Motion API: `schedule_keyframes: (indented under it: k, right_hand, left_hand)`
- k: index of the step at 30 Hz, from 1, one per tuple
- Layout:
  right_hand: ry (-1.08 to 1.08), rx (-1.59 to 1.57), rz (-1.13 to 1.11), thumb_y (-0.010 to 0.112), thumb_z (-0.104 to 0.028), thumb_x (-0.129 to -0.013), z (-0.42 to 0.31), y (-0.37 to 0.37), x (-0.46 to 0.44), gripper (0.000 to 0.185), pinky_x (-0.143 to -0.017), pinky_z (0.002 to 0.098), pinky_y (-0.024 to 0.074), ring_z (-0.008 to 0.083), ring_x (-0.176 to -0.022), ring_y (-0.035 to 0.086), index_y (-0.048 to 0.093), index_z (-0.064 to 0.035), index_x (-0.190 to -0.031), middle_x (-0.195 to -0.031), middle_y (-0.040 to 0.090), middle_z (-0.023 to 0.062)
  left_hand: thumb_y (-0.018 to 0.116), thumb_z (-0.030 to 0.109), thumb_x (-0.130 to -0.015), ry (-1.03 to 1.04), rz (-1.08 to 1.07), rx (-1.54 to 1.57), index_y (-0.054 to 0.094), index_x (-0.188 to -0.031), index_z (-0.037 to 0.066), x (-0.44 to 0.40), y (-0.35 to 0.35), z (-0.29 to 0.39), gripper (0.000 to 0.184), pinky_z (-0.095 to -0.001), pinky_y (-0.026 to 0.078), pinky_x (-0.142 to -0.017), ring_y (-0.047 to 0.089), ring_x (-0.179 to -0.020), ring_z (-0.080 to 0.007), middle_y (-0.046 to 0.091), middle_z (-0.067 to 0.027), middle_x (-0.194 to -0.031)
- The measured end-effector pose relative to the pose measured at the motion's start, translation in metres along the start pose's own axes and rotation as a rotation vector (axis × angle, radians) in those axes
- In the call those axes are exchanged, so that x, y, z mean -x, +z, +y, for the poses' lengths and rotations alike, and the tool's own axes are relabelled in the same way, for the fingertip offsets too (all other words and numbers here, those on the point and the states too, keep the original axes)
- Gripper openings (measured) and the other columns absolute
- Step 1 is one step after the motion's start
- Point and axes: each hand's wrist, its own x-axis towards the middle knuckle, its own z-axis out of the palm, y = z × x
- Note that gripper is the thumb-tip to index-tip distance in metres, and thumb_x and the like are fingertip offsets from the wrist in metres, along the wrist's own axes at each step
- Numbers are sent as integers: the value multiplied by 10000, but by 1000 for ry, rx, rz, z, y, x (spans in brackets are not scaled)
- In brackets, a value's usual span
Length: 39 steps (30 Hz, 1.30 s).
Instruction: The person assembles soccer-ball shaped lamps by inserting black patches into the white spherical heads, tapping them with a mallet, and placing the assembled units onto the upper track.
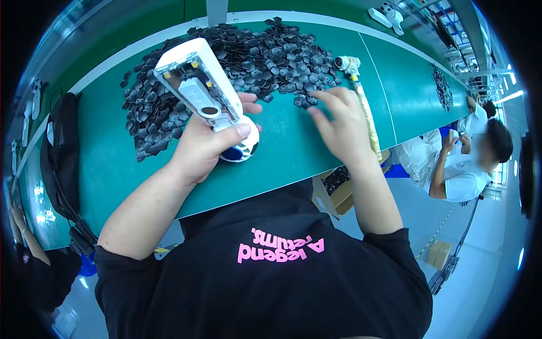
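Observation:
My left hand (206,144) is closed around a white handheld device (217,73) with a clear side window and yellow parts inside. At its lower end, by my thumb, is a rounded white, black and blue part (243,147); whether it belongs to the device I cannot tell. My right hand (343,121) hovers at the near edge of a heap of small flat black angular pieces (271,59). Its thumb and forefinger are apart beside a few loose pieces (305,100), with nothing visible between them.
On the green table (282,147), a tool with a yellow-wrapped handle (366,113) lies right of my right hand. A black bag (62,152) sits at left. Below the edge is a cardboard box (339,195). A co-worker (457,164) sits at right; another person's arm (31,237) shows at left.

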Motion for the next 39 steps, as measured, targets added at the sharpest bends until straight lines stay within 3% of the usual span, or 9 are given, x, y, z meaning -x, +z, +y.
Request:
schedule_keyframes:
  k: [3,13,17,21,25,29,32,36,39]
  right_hand:
    - [56,55,-56,777,-207,-804,-7,11,-4,254,-833,400,500,306,-962,615,726,-34,-982,-962,649,115]
    - [111,162,-205,747,-221,-832,-14,20,-22,200,-800,385,515,287,-849,640,736,-29,-888,-821,663,94]
    - [-94,3,-66,692,-126,-880,-21,17,-16,127,-735,366,529,259,-801,658,719,-15,-935,-808,666,92]
    - [142,-548,-200,637,-37,-910,-51,4,-7,101,-682,319,535,219,-793,675,685,6,-988,-799,654,86]
    - [-78,-645,-187,620,26,-907,-72,-4,-5,108,-664,259,529,154,-788,675,659,20,-1008,-799,640,63]
    - [121,-815,-290,657,56,-879,-83,-5,-5,92,-680,227,529,114,-808,664,632,20,-960,-845,643,39]
    - [517,-1129,-396,705,71,-842,-85,-3,-8,153,-676,215,527,80,-821,646,593,2,-921,-899,646,27]
    - [520,-1195,-384,743,28,-844,-83,5,-11,189,-632,199,497,39,-724,585,563,-23,-868,-803,617,11]
    - [550,-1318,-361,747,21,-844,-83,14,-5,207,-633,196,493,36,-728,582,547,-33,-854,-801,603,-1]
  left_hand:
    - [700,189,-863,17,18,296,408,-1407,-12,-2,-2,3,650,-369,504,-970,626,-1132,-238,599,-158,-1258]
    - [746,145,-825,-21,107,154,377,-1420,13,2,1,0,713,-361,499,-965,600,-1117,-204,599,-110,-1194]
    - [806,121,-767,32,58,24,372,-1431,31,3,-1,1,798,-352,496,-961,594,-1105,-190,590,-103,-1202]
    - [854,115,-705,61,10,-85,361,-1443,35,5,3,-2,891,-357,491,-966,582,-1131,-196,574,-115,-1248]
    - [870,129,-676,105,26,-181,347,-1451,29,6,6,-7,940,-372,483,-986,571,-1170,-220,559,-135,-1289]
    - [882,172,-658,112,54,-269,338,-1454,29,8,6,-11,974,-386,473,-1008,561,-1209,-253,552,-157,-1307]
    - [894,205,-642,125,61,-346,337,-1448,29,11,8,-10,996,-393,473,-1013,561,-1220,-272,551,-171,-1306]
    - [879,125,-647,220,59,-522,316,-1440,61,15,12,-5,975,-380,475,-989,575,-1148,-216,562,-108,-1212]
    - [888,214,-639,199,41,-476,314,-1441,37,18,11,-8,1002,-398,497,-983,585,-1194,-280,558,-180,-1282]
